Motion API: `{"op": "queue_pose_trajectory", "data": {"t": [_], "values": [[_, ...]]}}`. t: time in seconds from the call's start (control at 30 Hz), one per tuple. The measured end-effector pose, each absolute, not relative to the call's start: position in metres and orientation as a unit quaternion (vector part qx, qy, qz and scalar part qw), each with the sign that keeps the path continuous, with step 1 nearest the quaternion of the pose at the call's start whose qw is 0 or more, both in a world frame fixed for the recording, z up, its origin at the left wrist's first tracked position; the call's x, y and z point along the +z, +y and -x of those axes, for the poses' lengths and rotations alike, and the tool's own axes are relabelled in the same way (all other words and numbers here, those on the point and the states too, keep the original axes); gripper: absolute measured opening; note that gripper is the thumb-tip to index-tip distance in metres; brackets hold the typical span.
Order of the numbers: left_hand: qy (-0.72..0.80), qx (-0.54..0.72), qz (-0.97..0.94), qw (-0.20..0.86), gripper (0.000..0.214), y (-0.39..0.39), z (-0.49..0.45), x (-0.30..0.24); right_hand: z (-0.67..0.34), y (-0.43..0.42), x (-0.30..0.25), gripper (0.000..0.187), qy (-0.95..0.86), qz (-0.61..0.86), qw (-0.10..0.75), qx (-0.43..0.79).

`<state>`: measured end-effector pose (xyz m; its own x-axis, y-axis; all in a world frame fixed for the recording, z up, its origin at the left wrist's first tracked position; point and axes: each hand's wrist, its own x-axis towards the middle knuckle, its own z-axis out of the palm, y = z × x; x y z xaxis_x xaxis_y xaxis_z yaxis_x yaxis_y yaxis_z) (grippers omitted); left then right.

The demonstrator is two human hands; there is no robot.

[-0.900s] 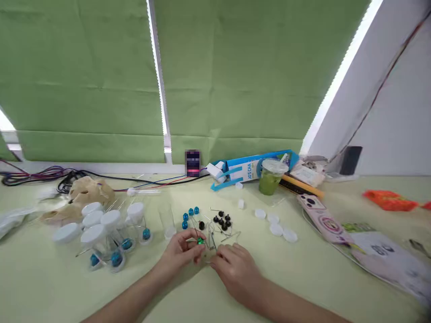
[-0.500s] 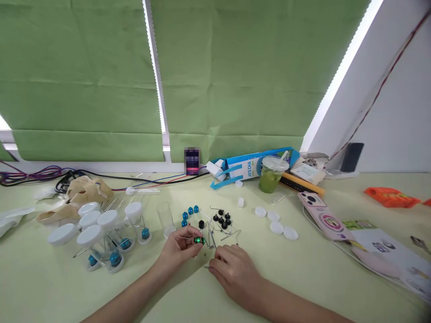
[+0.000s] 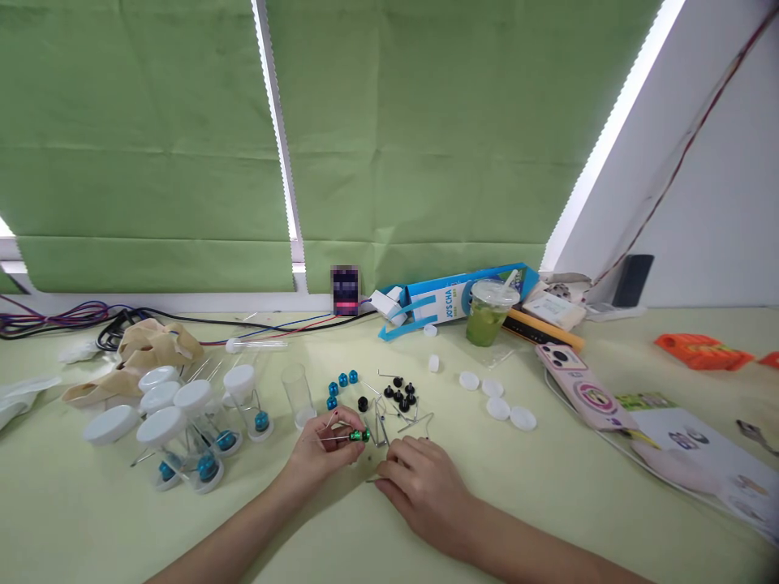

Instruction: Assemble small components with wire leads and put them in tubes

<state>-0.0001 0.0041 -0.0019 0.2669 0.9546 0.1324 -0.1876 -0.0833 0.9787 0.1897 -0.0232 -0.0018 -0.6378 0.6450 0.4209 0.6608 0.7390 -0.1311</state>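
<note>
My left hand [image 3: 322, 450] pinches a small shiny green metal knob-like part [image 3: 359, 435] between thumb and fingers. A thin metal rod points left from the part across the fingers. To the right, my right hand [image 3: 423, 495] is curled closed low over the table. A thin metal piece [image 3: 372, 480] pokes out from its fingertips; its full shape is hidden. Just beyond the hands lie several black knob-like parts [image 3: 403, 399] and loose L-shaped metal keys [image 3: 380, 426]. Several blue metal parts [image 3: 343, 380] sit behind my left hand, near an open clear tube [image 3: 297, 396].
Several white-capped clear tubes [image 3: 200, 446] with blue parts stand at left. White caps [image 3: 497, 407] lie right of the black parts. Farther back is a green drink cup [image 3: 487, 312]; a pink phone [image 3: 581, 388] and an orange packet [image 3: 703, 353] are at right.
The green part has turned slightly in my left fingers, and its rod shows more clearly. My right hand has shifted very little. The whole view has moved slightly.
</note>
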Motion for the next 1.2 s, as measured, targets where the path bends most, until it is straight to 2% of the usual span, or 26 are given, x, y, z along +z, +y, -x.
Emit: {"op": "queue_pose_trajectory", "data": {"t": [0.27, 0.47, 0.83, 1.03, 1.2], "values": [[0.371, 0.473, -0.548, 0.582, 0.015, 0.002, -0.001, 0.007, -0.203, 0.003, 0.004, 0.018, -0.796, 0.508, 0.33, 0.009], [0.384, 0.468, -0.552, 0.574, 0.016, 0.0, -0.001, 0.008, -0.206, 0.007, 0.001, 0.027, -0.797, 0.515, 0.314, 0.027], [0.373, 0.465, -0.508, 0.621, 0.015, 0.004, 0.0, 0.005, -0.205, 0.011, -0.005, 0.029, -0.81, 0.498, 0.31, 0.015], [0.346, 0.479, -0.474, 0.653, 0.015, 0.004, 0.002, 0.002, -0.204, 0.009, -0.001, 0.024, -0.783, 0.505, 0.361, 0.033], [0.33, 0.473, -0.442, 0.687, 0.016, 0.004, 0.003, 0.002, -0.203, 0.004, 0.004, 0.011, -0.765, 0.484, 0.414, 0.092]]}}
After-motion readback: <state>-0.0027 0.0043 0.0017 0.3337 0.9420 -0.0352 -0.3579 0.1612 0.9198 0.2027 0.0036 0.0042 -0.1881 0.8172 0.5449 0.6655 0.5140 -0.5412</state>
